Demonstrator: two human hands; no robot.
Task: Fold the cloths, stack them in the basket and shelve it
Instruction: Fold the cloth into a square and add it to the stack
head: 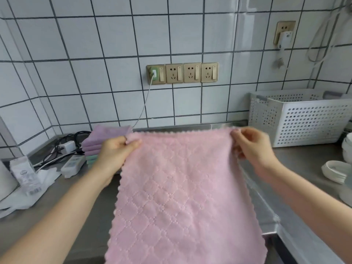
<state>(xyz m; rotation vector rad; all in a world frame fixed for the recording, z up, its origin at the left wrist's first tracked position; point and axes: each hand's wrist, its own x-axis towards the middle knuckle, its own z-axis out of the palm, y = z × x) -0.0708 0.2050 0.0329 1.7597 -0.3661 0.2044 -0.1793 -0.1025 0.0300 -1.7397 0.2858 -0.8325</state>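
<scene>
A pink quilted cloth (182,189) hangs spread flat in front of me over the steel counter (57,216). My left hand (116,153) pinches its top left corner and my right hand (251,147) pinches its top right corner. Behind my left hand lies a stack of folded cloths (102,140), purple on top with a green one at the bottom. A white perforated basket (304,121) stands on the counter at the right, against the tiled wall; its inside is hidden from me.
A power strip (73,164), chargers and tangled cables (57,151) lie at the back left, beside a white packet (24,174) and crumpled white wrapping (24,195). White dishes (335,170) sit at the right edge. Wall sockets (182,73) are on the tiles.
</scene>
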